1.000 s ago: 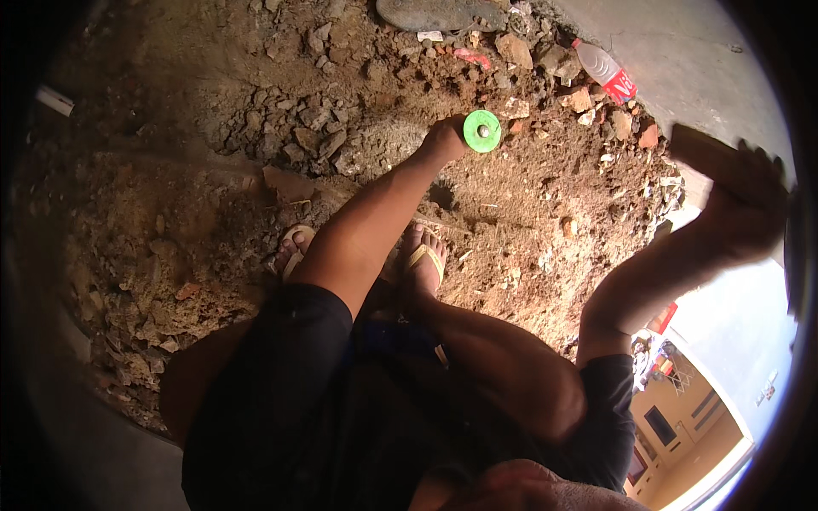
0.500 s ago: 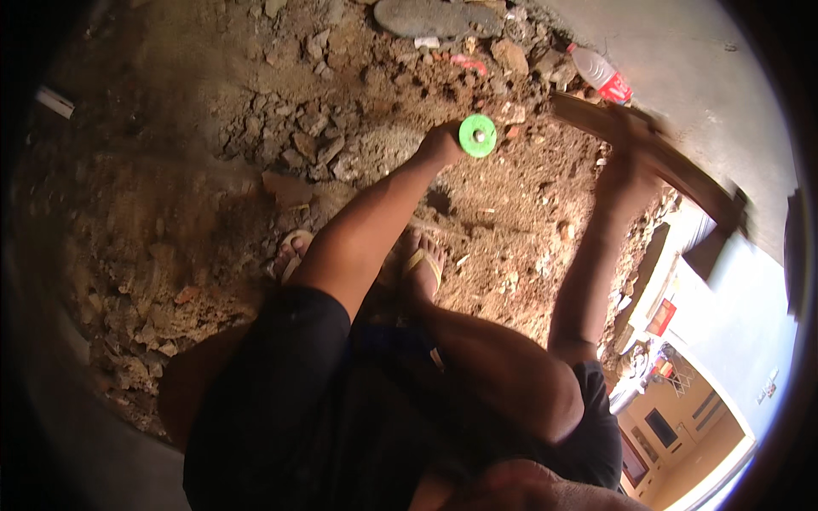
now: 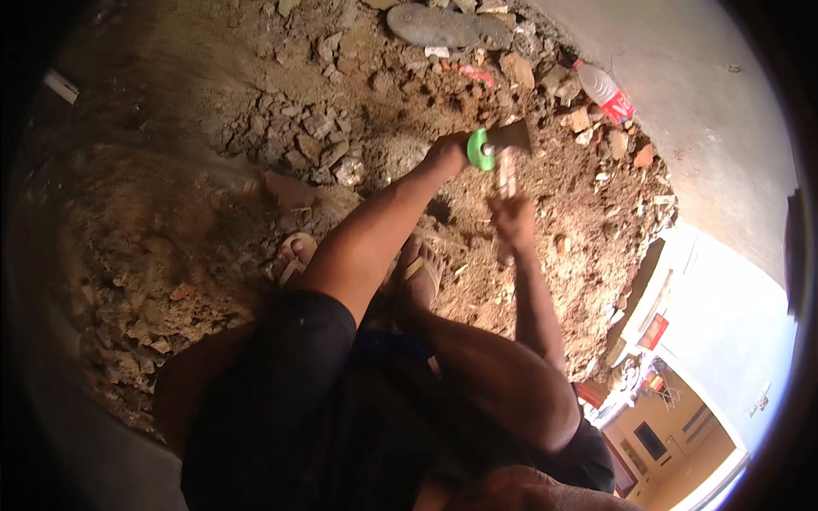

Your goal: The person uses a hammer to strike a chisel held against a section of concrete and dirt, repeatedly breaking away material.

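My left hand (image 3: 449, 157) is closed around a chisel, mostly hidden by the fist. Its round green hand guard (image 3: 480, 152) shows just past my fingers, with the metal striking end at its centre. A hammer (image 3: 507, 180) with a wooden handle is in my right hand (image 3: 515, 223), fingers wrapped round the handle. The dark hammer head is right beside the guard, at the chisel's end. Whether the two metals touch, I cannot tell. The chisel's tip is out of sight.
Loose soil and broken rubble (image 3: 311, 140) lie around my sandalled feet (image 3: 419, 271). A flat grey stone (image 3: 443, 25) rests at the far side. Near the wall (image 3: 690, 111) lies a plastic bottle (image 3: 603, 89) with a red label. A bright doorway opens at lower right.
The hammer has swung from the raised position at right down and left to the chisel, with my right hand. My left hand stays nearly in place; the green guard now appears more side-on.
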Demonstrator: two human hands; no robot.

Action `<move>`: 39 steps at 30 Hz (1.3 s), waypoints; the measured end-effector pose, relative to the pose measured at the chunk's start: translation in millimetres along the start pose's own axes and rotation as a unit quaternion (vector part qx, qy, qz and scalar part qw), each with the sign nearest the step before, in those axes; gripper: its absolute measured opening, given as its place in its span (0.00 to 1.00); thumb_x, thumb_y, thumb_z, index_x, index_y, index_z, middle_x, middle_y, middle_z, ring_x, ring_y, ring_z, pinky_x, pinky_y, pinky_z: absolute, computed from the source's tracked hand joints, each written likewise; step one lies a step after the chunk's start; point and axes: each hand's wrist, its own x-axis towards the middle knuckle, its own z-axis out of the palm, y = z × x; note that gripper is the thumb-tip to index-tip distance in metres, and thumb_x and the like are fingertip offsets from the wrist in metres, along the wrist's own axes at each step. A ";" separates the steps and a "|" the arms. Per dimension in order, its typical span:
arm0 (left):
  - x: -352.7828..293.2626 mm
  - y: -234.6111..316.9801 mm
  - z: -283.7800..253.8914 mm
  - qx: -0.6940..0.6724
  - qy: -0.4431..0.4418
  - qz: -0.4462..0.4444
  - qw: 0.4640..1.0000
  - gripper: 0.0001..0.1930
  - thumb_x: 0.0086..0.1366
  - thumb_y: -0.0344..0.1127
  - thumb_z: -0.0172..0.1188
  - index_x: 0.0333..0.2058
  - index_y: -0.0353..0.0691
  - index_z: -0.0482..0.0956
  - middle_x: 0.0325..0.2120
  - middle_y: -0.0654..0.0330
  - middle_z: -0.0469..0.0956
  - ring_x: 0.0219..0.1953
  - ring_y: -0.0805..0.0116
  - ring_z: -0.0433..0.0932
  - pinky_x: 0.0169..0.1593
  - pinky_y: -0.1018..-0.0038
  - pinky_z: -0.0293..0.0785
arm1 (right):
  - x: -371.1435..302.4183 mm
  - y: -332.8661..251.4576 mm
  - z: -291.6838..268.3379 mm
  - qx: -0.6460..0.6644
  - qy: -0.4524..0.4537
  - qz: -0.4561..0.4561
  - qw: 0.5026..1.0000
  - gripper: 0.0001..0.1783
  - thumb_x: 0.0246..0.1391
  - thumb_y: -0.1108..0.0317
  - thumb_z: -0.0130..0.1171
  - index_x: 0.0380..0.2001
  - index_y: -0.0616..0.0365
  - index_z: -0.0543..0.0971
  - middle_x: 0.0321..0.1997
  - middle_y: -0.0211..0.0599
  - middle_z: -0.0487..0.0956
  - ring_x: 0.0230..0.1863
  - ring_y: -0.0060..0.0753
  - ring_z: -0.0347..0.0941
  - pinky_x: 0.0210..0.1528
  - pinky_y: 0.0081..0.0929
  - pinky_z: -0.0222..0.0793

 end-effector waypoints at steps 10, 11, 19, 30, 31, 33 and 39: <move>-8.3 -16.4 -12.2 0.013 -0.002 -0.001 1.000 0.16 0.55 0.40 0.65 0.41 0.41 0.78 0.37 0.52 0.81 0.40 0.54 0.80 0.43 0.64 0.76 | -14.9 -75.0 -79.6 -0.065 0.359 -0.537 0.761 0.09 0.56 0.73 0.49 0.40 0.62 0.72 0.26 0.37 0.76 0.24 0.28 0.72 0.27 0.24 0.73; -4.9 -1.2 -6.0 -0.064 0.017 0.041 0.997 0.16 0.55 0.41 0.65 0.41 0.41 0.78 0.38 0.53 0.81 0.41 0.56 0.80 0.44 0.64 0.77 | -3.0 -15.6 -53.9 -0.151 0.322 -0.406 0.842 0.09 0.54 0.73 0.51 0.39 0.62 0.73 0.27 0.38 0.77 0.25 0.28 0.72 0.27 0.23 0.72; -8.0 -12.6 -14.8 -0.018 -0.037 -0.001 0.999 0.17 0.59 0.45 0.62 0.44 0.45 0.77 0.40 0.55 0.80 0.42 0.57 0.80 0.45 0.64 0.76 | -14.0 -61.4 -58.9 0.013 0.184 -0.093 0.978 0.05 0.48 0.76 0.57 0.32 0.60 0.79 0.23 0.34 0.79 0.20 0.20 0.71 0.18 0.20 0.68; -11.4 29.1 -22.0 0.015 -0.036 0.012 0.999 0.10 0.58 0.39 0.60 0.35 0.40 0.79 0.30 0.52 0.81 0.35 0.59 0.82 0.37 0.64 0.77 | 41.0 92.3 -13.0 -0.197 -0.039 -0.038 0.979 0.06 0.53 0.70 0.56 0.34 0.60 0.74 0.24 0.33 0.76 0.20 0.22 0.70 0.22 0.24 0.69; -3.7 8.8 -12.3 0.024 0.022 -0.010 0.999 0.10 0.59 0.39 0.60 0.35 0.41 0.79 0.31 0.53 0.81 0.35 0.58 0.81 0.37 0.65 0.77 | 52.4 82.3 -21.8 -0.130 -0.055 -0.090 0.986 0.04 0.53 0.71 0.56 0.32 0.60 0.74 0.23 0.32 0.76 0.19 0.20 0.70 0.20 0.23 0.68; -23.2 29.8 -33.7 -0.072 -0.032 -0.071 0.994 0.11 0.60 0.41 0.59 0.37 0.42 0.80 0.33 0.53 0.81 0.36 0.55 0.81 0.38 0.63 0.76 | 17.9 19.3 -37.8 0.108 0.036 -0.124 0.986 0.04 0.54 0.71 0.56 0.26 0.58 0.77 0.21 0.32 0.77 0.19 0.19 0.71 0.19 0.21 0.67; -14.4 8.6 -19.4 -0.060 -0.003 -0.011 0.998 0.17 0.57 0.48 0.60 0.37 0.41 0.80 0.35 0.48 0.80 0.39 0.51 0.80 0.42 0.61 0.75 | -23.0 -112.1 -108.5 0.239 0.338 -0.398 0.819 0.07 0.47 0.74 0.49 0.25 0.63 0.77 0.24 0.39 0.78 0.25 0.26 0.74 0.29 0.24 0.71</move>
